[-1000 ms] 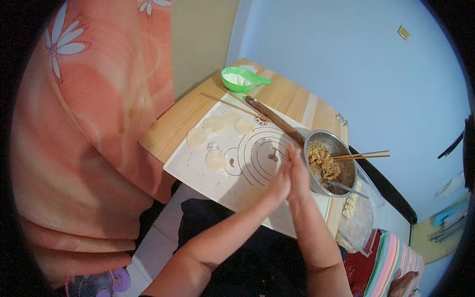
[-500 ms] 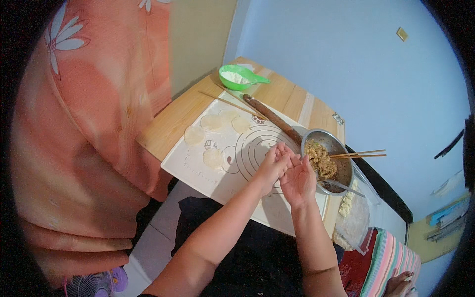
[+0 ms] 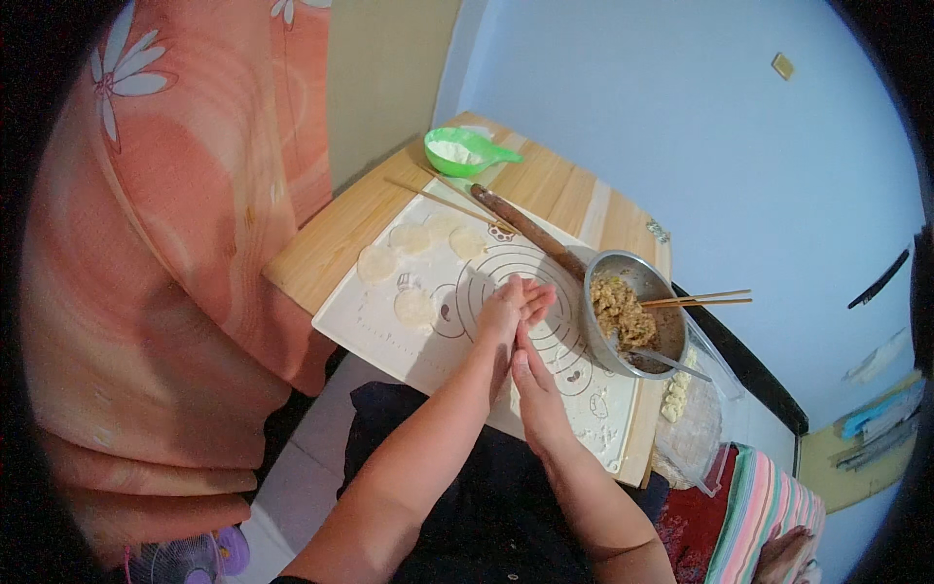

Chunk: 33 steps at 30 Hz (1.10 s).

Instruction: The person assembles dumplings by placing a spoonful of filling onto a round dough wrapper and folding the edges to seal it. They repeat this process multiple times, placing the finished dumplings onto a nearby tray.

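Note:
Over the pastry mat (image 3: 384, 331), my left hand (image 3: 513, 307) and my right hand (image 3: 542, 394) meet with the fingers stretched out. The left lies across the tips of the right, palm toward it. No object shows between them, though the touching faces are hidden. Several thin round dough wrappers (image 3: 415, 309) lie on the left of the mat. To the right of my hands stands a steel bowl (image 3: 673, 341) of minced filling (image 3: 620, 310), with chopsticks (image 3: 700, 300) and a metal spoon handle (image 3: 673, 364) sticking out. A wooden rolling pin (image 3: 527, 229) lies behind my hands.
A green scoop (image 3: 496, 153) of white flour sits at the table's (image 3: 574, 185) far end. Thin sticks (image 3: 443, 200) rest across the mat's far edge. Beyond the bowl, pale dough pieces (image 3: 675, 397) lie low on the right. An orange curtain (image 3: 195, 263) hangs at left.
Both hands have come down and left, away from the bowl. My right hand has turned from palm up to edge-on, its fingers now under the left. The whole view has shifted slightly.

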Available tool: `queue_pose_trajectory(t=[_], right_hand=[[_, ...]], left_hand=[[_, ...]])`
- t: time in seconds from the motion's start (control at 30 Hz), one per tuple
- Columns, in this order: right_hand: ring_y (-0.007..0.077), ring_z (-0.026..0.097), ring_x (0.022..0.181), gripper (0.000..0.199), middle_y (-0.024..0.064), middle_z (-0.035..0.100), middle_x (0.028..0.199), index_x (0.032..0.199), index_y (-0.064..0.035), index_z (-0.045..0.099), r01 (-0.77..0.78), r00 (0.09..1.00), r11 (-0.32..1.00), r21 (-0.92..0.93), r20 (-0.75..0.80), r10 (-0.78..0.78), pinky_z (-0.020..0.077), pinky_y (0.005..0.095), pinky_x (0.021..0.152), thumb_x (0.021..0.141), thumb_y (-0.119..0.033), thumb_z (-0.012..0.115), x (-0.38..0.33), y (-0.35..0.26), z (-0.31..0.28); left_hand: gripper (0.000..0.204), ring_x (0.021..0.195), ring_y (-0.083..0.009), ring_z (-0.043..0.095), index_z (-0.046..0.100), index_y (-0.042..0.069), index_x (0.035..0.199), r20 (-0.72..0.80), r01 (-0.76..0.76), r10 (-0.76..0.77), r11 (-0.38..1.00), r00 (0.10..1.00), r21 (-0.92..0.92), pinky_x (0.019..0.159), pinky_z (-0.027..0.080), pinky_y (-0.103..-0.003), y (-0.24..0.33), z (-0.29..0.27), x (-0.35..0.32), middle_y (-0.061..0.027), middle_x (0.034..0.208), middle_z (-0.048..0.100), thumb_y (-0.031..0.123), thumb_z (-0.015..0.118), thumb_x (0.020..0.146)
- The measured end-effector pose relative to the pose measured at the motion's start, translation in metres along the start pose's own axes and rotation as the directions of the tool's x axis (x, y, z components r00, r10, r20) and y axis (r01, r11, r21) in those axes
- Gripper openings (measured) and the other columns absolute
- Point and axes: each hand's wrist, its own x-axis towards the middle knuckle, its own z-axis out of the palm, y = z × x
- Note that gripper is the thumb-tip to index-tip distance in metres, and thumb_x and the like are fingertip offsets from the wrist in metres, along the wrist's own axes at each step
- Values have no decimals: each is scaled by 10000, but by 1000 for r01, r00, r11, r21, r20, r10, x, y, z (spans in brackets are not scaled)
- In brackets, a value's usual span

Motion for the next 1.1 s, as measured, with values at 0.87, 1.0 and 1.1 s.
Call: queue_pose_trajectory(t=[0.87,1.0,1.1], right_hand=[[165,490,518,310,27,467,547,767,-85,480,-194,924,893,407,-230,306,411,293,464,950,-335,484,127,-9,-47],[153,446,501,330,14,454,572,749,-100,461,-190,913,863,468,-239,330,385,298,456,952,-360,473,125,-6,-48],[147,444,519,320,16,459,605,752,-97,465,-223,947,887,404,-124,295,387,283,492,955,-344,468,123,-9,-62]], left_hand=[[443,1175,-158,461,421,11,1308,308,-51,81,993,948,-104,986,366,-302,-10,-9,-29,-79,1293,464,227,521,934],[315,982,-150,571,543,20,1149,221,-22,32,999,975,-49,882,452,-279,-4,-12,-28,-62,1080,594,216,578,906],[220,818,-120,593,579,39,1020,73,-33,34,999,997,-17,772,496,-267,4,-8,-33,-28,910,623,221,593,899]])
